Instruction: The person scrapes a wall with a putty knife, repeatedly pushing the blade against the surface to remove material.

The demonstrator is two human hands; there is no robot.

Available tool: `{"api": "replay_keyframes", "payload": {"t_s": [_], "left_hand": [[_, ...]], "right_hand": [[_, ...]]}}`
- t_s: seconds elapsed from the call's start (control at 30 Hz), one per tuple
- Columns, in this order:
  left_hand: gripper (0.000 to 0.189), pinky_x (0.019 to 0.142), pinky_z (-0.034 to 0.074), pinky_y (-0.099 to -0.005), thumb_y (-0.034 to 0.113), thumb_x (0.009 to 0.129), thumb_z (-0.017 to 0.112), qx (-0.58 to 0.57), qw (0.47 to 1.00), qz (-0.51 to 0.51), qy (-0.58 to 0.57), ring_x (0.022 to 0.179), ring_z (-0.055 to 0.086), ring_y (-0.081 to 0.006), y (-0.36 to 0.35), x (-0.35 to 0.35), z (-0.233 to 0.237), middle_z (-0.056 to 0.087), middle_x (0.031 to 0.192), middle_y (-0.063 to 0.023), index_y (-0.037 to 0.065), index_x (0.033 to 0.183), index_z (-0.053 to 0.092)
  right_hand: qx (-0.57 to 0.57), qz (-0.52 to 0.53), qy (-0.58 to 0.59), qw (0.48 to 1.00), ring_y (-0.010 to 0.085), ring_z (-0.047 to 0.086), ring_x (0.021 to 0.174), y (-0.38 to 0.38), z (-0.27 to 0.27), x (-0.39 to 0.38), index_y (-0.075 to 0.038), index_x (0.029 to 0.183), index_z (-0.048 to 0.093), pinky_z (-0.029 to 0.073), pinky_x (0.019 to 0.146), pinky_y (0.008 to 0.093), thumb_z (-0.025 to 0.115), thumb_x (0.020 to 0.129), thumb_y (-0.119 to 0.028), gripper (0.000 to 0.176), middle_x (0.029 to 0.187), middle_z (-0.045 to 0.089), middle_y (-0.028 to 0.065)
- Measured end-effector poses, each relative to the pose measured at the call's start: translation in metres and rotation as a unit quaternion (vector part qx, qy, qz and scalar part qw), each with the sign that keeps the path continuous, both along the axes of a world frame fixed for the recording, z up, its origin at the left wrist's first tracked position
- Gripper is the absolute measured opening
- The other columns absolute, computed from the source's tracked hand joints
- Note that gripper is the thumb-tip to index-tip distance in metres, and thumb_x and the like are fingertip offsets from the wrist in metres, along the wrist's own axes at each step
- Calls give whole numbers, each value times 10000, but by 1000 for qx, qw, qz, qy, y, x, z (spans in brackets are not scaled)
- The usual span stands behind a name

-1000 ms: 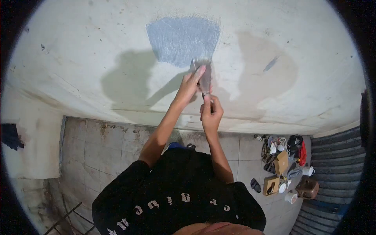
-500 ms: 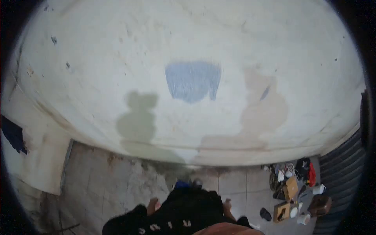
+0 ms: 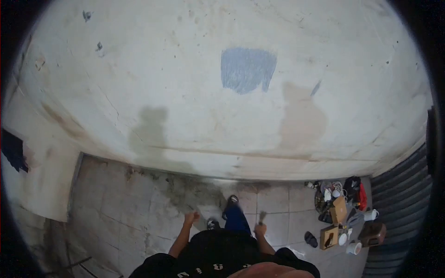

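My left hand hangs low beside my body over the floor, its fingers loosely apart with nothing seen in them. On the other side, my right hand is closed, and a small dark thing too blurred to name sticks out past its fingers. Ahead stands a pale, stained wall bearing a blue-grey painted patch and a small blue streak to the right of it. Neither hand touches the wall.
At the right lie an open cardboard box, a brown case, white tubs, a dark slipper and a red item. Corrugated shutter at far right; dark cloth at left. Grey tiled floor below.
The view has shifted, so the patch sits higher and further right. Both hands and my shod feet now show more fully, with one foot in front of the other.
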State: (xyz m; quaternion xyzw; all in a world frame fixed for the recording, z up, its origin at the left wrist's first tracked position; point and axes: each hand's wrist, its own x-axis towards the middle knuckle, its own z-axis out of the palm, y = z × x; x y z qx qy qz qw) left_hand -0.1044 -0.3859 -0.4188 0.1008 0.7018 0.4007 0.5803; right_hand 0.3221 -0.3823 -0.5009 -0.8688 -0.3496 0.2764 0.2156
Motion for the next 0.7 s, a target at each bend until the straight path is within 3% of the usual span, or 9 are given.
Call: {"api": "replay_keyframes", "payload": {"t_s": [0.1,0.17,0.23,0.33,0.37,0.47,0.53,0.67,0.7], "left_hand": [[355,607,558,-440,265,878,612,-6,997,-60,41,699,670,-270,-3,26,-19,676,815,-164,-76,971,645],[336,618,560,-437,251,875,602,-19,996,-80,22,711,670,-274,-24,35,-17,671,819,-157,-70,963,648],[317,649,565,-435,227,880,564,-13,997,-56,-42,766,676,-289,-44,27,-19,666,846,-153,-58,996,641],[302,690,572,-443,213,890,536,-104,992,46,-51,810,680,-307,-50,15,-17,670,895,-159,-43,1023,623],[299,693,574,-443,217,892,532,-90,992,63,-64,814,681,-309,-53,11,-13,670,899,-158,-37,1024,618],[288,702,578,-440,230,895,527,-79,988,89,-97,822,683,-310,-64,2,-5,672,905,-156,-17,1016,609],[275,704,580,-435,242,894,530,-89,987,74,-108,823,683,-302,-50,-14,-20,673,902,-153,0,995,613],[281,731,562,-430,292,899,552,-29,988,114,-97,819,682,-280,-4,0,19,677,902,-132,32,962,633],[282,740,555,-427,306,900,559,-12,991,101,-90,816,681,-275,14,5,28,677,900,-123,40,951,638]], "right_hand": [[77,116,115,984,292,655,529,48,92,-45,39,832,631,514,532,424,618,772,-164,212,650,641,186],[144,113,145,972,240,630,513,66,125,-78,46,812,611,485,488,385,620,803,-193,239,641,628,145],[143,67,290,944,173,578,499,81,146,-104,37,802,602,451,461,337,605,859,-215,259,627,596,86],[181,147,277,932,128,527,501,95,162,-118,21,809,602,425,460,295,578,905,-208,249,624,566,51],[164,160,338,913,120,524,506,96,169,-116,18,824,607,420,476,281,575,922,-207,247,627,570,52],[194,202,252,926,115,526,516,107,184,-112,11,823,598,421,480,284,582,931,-227,262,652,591,52],[231,214,228,921,114,525,512,119,231,-109,13,935,624,420,474,282,585,938,-235,252,660,598,47],[364,246,119,890,108,514,502,191,264,-108,-16,1227,600,414,464,264,586,947,-206,339,656,588,41],[345,246,165,891,96,502,500,207,305,-113,-36,1302,553,407,458,257,585,947,-185,386,654,581,34]]}}
